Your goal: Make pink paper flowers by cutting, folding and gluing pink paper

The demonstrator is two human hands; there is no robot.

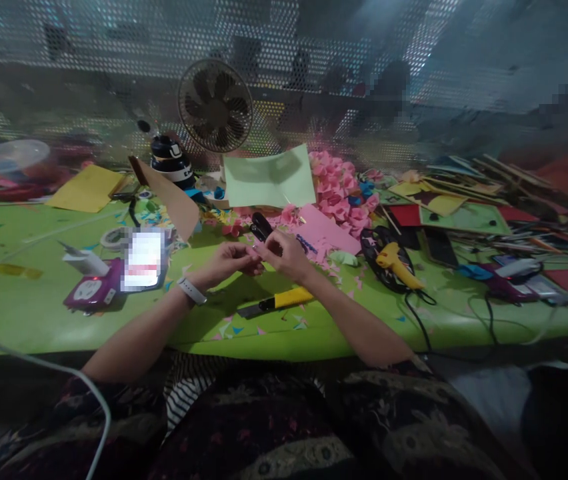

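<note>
My left hand (pixel 228 264) and my right hand (pixel 290 256) meet over the middle of the green table, fingertips pinched together. Whatever lies between the fingers is too small to name. Just behind the right hand is a black tool (pixel 261 225), perhaps a stapler, partly hidden. A yellow utility knife (pixel 289 299) with its blade out lies below the hands, partly under my right forearm. To the right of the right hand are a pink paper sheet (pixel 331 230) and pink scraps. A heap of folded pink paper flowers (pixel 337 183) rises behind them.
A lit phone (pixel 144 260) and a purple box with a plug (pixel 89 290) stand left. Right are a yellow glue gun (pixel 398 265) with its cord, a dark phone (pixel 439 247) and stacked coloured paper (pixel 484 193). A fan (pixel 215 107) and pale green card (pixel 270 179) stand behind.
</note>
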